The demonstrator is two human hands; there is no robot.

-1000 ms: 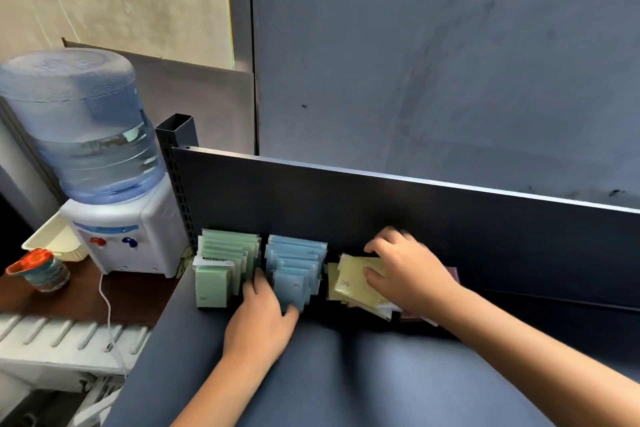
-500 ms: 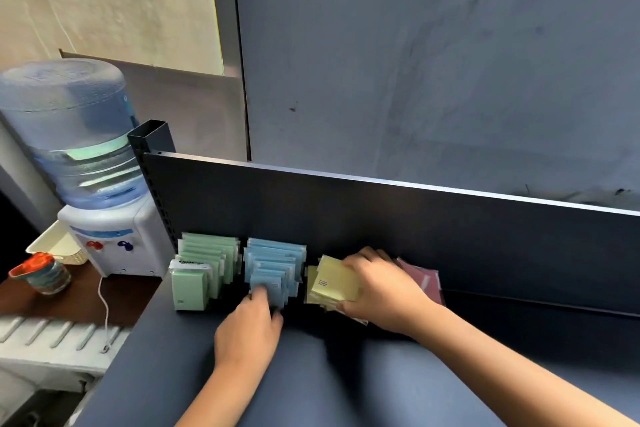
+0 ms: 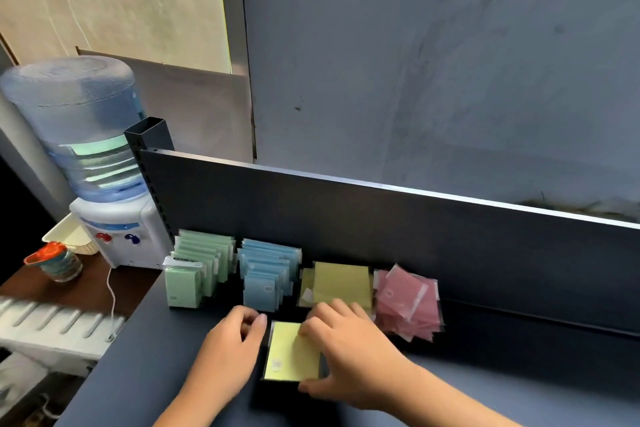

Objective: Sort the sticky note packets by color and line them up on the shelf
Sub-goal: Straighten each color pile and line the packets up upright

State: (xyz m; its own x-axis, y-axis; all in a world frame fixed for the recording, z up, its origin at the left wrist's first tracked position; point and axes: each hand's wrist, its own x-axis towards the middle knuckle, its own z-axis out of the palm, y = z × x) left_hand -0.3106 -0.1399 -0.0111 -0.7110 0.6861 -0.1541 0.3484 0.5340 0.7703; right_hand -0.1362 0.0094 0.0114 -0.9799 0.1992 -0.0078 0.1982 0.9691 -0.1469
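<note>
flat now, yellow packet (image 3: 291, 352) lengthwise front-to-back

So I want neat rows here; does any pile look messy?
Yes: the pink packets at the right end lie fanned and tilted in a loose heap, unlike the green row and blue row, which stand lined up.

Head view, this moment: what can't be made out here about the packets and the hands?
- Small print on the yellow packet: too small.
- Its right edge: the right hand covers it.
- Left hand fingertips: curled under, so touch with the packet is unclear.
- Count of pink packets: overlapping, glossy wrap.
- Rear yellow packets: the lower edge sits behind the right hand.
</note>
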